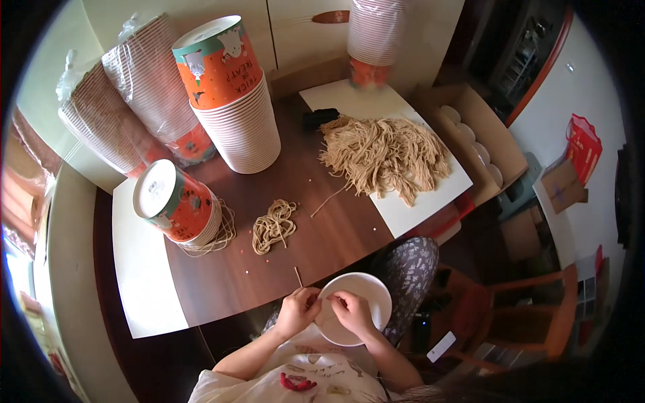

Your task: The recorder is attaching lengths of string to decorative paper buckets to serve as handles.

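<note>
A white-lined paper bucket (371, 289) rests in my lap with its open mouth facing up. My left hand (300, 313) is closed at the bucket's left rim, and a short piece of tan cord (297, 274) sticks out beyond its fingers. Over the bucket's mouth, my right hand (349, 313) is pinched close to the left one. Whatever lies between its fingertips is too small to make out. On the table ahead lies a small loose bundle of the same cord (274, 227).
A big heap of cord (386, 156) covers a white board (403, 218) at the table's right. Orange bucket stacks stand at left (185, 208) and back (236, 127), beside bagged stacks (153, 80). A cardboard box (500, 134) and wooden chair (531, 285) are to the right.
</note>
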The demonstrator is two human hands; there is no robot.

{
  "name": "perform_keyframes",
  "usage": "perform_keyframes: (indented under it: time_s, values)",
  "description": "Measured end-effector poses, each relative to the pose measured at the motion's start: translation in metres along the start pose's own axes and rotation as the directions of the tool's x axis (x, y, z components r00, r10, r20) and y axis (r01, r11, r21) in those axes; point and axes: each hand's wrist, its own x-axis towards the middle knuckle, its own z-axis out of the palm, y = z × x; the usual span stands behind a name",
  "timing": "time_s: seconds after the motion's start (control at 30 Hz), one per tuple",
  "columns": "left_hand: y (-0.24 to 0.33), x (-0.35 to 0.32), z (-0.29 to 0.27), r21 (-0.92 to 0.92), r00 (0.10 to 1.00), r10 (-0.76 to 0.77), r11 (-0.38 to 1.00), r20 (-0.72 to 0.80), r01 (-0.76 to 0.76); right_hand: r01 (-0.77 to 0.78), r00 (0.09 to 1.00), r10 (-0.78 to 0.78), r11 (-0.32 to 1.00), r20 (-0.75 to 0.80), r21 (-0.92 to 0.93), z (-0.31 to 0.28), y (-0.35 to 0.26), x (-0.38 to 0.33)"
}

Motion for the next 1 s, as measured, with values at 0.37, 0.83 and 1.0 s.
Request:
perform_keyframes:
  time_s: [0.37, 0.83, 1.0]
  values:
    - [-0.021, -0.013, -0.001, -0.125, 0.986, -0.161, 0.978, 0.051, 0.166, 0.107, 0.994, -0.104, 0.992, 0.045, -0.070, 0.010, 0.004, 0.002]
    - [-0.031, -0.016, 0.000, -0.176, 0.984, -0.160, 0.969, 0.073, 0.171, 0.026, 0.984, -0.018, 0.999, 0.178, -0.044, 0.032, 0.028, 0.008]
    - [-0.034, -0.016, -0.001, -0.181, 0.987, -0.144, 0.971, 0.070, 0.154, 0.033, 0.981, -0.023, 0.998, 0.193, -0.049, 0.035, 0.030, 0.009]
